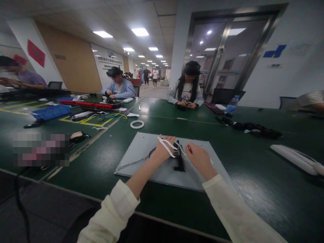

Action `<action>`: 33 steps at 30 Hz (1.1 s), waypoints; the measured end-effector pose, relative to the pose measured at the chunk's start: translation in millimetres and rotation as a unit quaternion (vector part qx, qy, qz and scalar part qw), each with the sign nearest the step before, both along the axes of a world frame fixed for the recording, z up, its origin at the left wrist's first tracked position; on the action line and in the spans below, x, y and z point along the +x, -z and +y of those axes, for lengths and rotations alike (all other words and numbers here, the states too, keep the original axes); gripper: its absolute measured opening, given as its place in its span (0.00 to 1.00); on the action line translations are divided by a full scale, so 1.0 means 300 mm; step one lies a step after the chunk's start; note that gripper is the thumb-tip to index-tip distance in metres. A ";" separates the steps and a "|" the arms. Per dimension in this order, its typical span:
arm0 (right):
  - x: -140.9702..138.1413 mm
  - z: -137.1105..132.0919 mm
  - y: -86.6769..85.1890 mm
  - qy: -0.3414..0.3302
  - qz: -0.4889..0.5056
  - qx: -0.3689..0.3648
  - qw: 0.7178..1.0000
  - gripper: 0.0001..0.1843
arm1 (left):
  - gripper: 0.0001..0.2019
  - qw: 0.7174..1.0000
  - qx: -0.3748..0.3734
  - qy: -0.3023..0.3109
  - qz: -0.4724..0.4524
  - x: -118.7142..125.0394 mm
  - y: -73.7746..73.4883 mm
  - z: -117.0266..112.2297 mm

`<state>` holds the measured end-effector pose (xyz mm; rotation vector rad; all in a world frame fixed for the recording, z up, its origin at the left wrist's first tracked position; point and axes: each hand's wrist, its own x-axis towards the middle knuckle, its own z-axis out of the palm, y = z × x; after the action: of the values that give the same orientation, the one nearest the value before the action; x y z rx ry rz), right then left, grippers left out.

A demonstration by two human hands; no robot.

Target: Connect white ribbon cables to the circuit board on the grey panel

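A light grey flat panel (144, 158) lies on the green table in front of me. On it stands a black bracket-like part (180, 163), with a thin grey cable (134, 162) running off to the left. My left hand (164, 147) is bent over the panel at the bracket's left side, its fingers curled and their tips hidden. A narrow white strip (165, 146) loops across the back of that hand. One end of the strip reaches my right hand (198, 157), closed in a pinch just right of the bracket.
A white ring-shaped roll (137, 124) sits beyond the panel. To the left are a blue tray (52, 112), tools and cables. A white elongated object (293, 158) and a dark bundle (253, 128) lie on the right. Across the table, two people work with their hands; a water bottle (231, 105) stands nearby.
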<state>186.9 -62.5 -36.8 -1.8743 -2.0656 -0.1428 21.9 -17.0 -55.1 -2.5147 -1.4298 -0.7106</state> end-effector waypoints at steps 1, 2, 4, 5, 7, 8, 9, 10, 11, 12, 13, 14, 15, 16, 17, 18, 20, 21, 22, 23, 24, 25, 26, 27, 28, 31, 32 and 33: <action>-0.003 -0.005 -0.003 -0.020 0.038 0.018 0.999 0.13 | 0.15 1.000 0.006 0.001 -0.004 0.004 -0.008 -0.012; -0.009 -0.011 -0.004 -0.043 0.080 0.032 0.995 0.13 | 0.15 1.000 0.015 0.004 -0.009 0.007 -0.015 -0.023; -0.026 -0.023 0.000 -0.091 0.167 0.041 0.981 0.13 | 0.17 0.999 0.029 0.012 -0.018 0.012 -0.026 -0.042; -0.038 -0.029 0.003 -0.112 0.210 0.036 0.971 0.13 | 0.17 0.999 0.035 0.016 -0.022 0.014 -0.030 -0.050; -0.062 -0.044 0.008 -0.143 0.286 0.014 0.947 0.14 | 0.18 0.998 0.042 0.024 -0.028 0.014 -0.036 -0.063; -0.073 -0.051 0.008 -0.155 0.316 0.002 0.936 0.15 | 0.19 0.998 0.044 0.028 -0.029 0.013 -0.039 -0.068; -0.083 -0.058 0.007 -0.167 0.341 -0.005 0.925 0.15 | 0.19 0.998 0.045 0.031 -0.029 0.013 -0.041 -0.071; -0.090 -0.064 0.005 -0.177 0.363 -0.009 0.915 0.16 | 0.20 0.998 0.047 0.033 -0.030 0.012 -0.043 -0.075; -0.094 -0.070 0.003 -0.186 0.381 -0.011 0.906 0.17 | 0.20 0.998 0.048 0.036 -0.030 0.012 -0.045 -0.077; -0.097 -0.074 0.002 -0.192 0.396 -0.013 0.898 0.18 | 0.20 0.998 0.050 0.038 -0.031 0.011 -0.046 -0.079; -0.097 -0.076 0.001 -0.196 0.410 -0.016 0.891 0.19 | 0.20 0.997 0.052 0.040 -0.033 0.011 -0.048 -0.081; -0.096 -0.078 0.002 -0.197 0.425 -0.021 0.883 0.20 | 0.20 0.997 0.054 0.041 -0.036 0.012 -0.049 -0.083; -0.094 -0.078 0.004 -0.197 0.443 -0.027 0.874 0.22 | 0.20 0.997 0.055 0.042 -0.037 0.012 -0.051 -0.085; -0.093 -0.077 0.007 -0.197 0.462 -0.034 0.864 0.24 | 0.20 0.997 0.055 0.043 -0.037 0.012 -0.051 -0.087; -0.091 -0.075 0.010 -0.198 0.480 -0.042 0.854 0.25 | 0.20 0.997 0.054 0.044 -0.036 0.011 -0.052 -0.089; -0.091 -0.074 0.014 -0.199 0.494 -0.050 0.845 0.25 | 0.20 0.997 0.053 0.044 -0.034 0.011 -0.052 -0.091; -0.094 -0.071 0.019 -0.193 0.508 -0.066 0.837 0.24 | 0.20 0.997 0.055 0.043 -0.032 0.009 -0.050 -0.092; -0.096 -0.070 0.021 -0.189 0.507 -0.073 0.838 0.23 | 0.20 0.997 0.059 0.041 -0.031 0.007 -0.047 -0.092; -0.099 -0.069 0.022 -0.188 0.505 -0.079 0.839 0.21 | 0.20 0.997 0.065 0.039 -0.029 0.006 -0.044 -0.091; -0.101 -0.068 0.022 -0.188 0.503 -0.084 0.839 0.20 | 0.20 0.996 0.073 0.037 -0.025 0.005 -0.041 -0.089; -0.104 -0.068 0.023 -0.191 0.502 -0.089 0.839 0.20 | 0.20 0.996 0.079 0.034 -0.019 0.004 -0.038 -0.088; -0.105 -0.067 0.025 -0.196 0.501 -0.095 0.838 0.19 | 0.20 0.996 0.085 0.030 -0.011 0.003 -0.036 -0.085; -0.107 -0.066 0.026 -0.201 0.499 -0.100 0.837 0.19 | 0.20 0.996 0.089 0.025 -0.004 0.002 -0.035 -0.083; -0.108 -0.065 0.028 -0.204 0.499 -0.104 0.836 0.19 | 0.20 0.996 0.092 0.021 0.002 0.000 -0.036 -0.081; -0.108 -0.064 0.028 -0.206 0.499 -0.107 0.835 0.19 | 0.19 0.995 0.094 0.016 0.005 -0.002 -0.038 -0.079; -0.108 -0.061 0.023 -0.203 0.511 -0.111 0.828 0.21 | 0.18 0.996 0.087 -0.005 -0.010 -0.020 -0.053 -0.070; -0.108 -0.061 0.018 -0.201 0.519 -0.111 0.824 0.21 | 0.18 0.996 0.081 -0.014 -0.025 -0.030 -0.058 -0.065; -0.107 -0.061 0.012 -0.198 0.527 -0.112 0.819 0.22 | 0.18 0.996 0.073 -0.024 -0.045 -0.041 -0.063 -0.058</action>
<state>154.9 -80.7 -40.3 -1.0893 -1.5790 1.0411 9.7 -34.4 -36.2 -2.3588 -1.4052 -0.8962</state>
